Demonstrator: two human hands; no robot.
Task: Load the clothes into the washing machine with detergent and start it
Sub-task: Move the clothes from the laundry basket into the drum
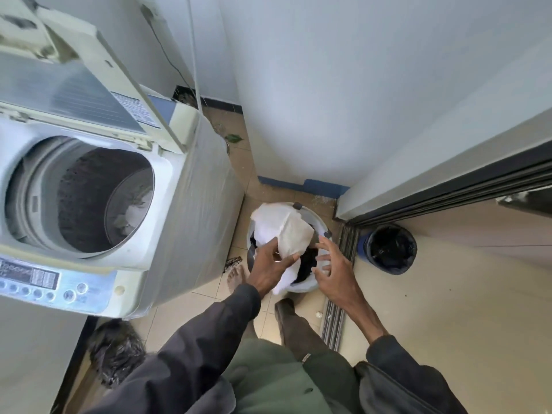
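Note:
A top-loading washing machine (pixel 167 210) stands at the left with its lid (pixel 74 94) raised. Its drum (pixel 86 198) is open, and a bit of pale cloth shows at the bottom. On the floor to its right sits a pale laundry basket (pixel 321 224) holding a white garment (pixel 283 228) and dark clothes (pixel 307 264). My left hand (pixel 268 265) grips the lower edge of the white garment over the basket. My right hand (pixel 333 265) hovers above the basket's right side with fingers spread, holding nothing.
A blue bin with a black liner (pixel 388 249) stands right of the basket beside a sliding-door track (pixel 340 297). A white wall closes the space behind. The machine's control panel (pixel 44 285) faces me. A dark plastic bag (pixel 116 351) lies on the floor at lower left.

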